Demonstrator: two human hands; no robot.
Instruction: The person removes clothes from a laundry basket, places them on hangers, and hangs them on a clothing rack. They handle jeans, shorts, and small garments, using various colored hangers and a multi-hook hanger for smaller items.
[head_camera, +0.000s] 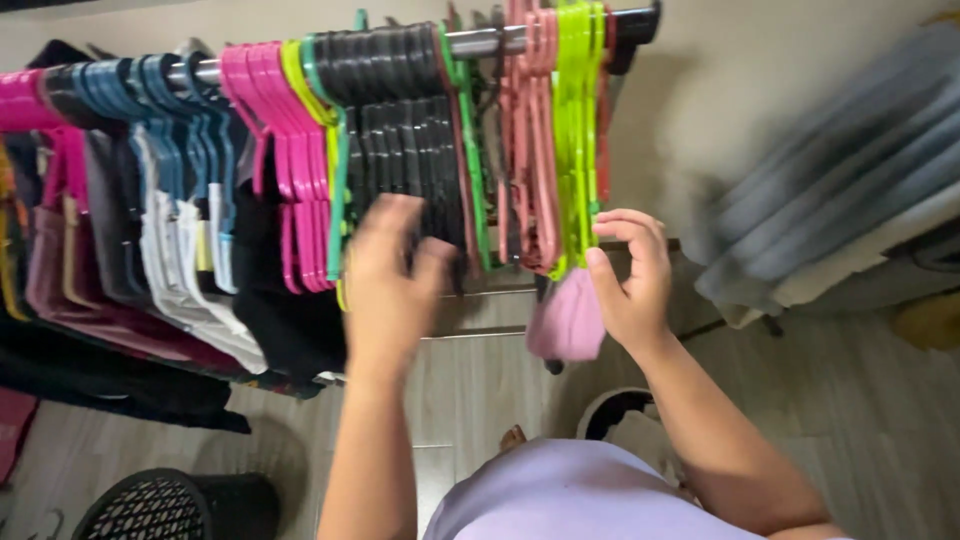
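Apparently sorting hangers, the blurred left hand (392, 285) reaches open-fingered for black hangers (400, 130) while the right hand (630, 280) pinches lime hangers (575, 130), needing a firm grasp next.

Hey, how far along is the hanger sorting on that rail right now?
Mostly done: hangers on the rail sit grouped by colour, blue, pink, black, then green. In hand: the left hand reaches the black hangers, the right hand grips the green hangers. Left: stray green ones beside the black.
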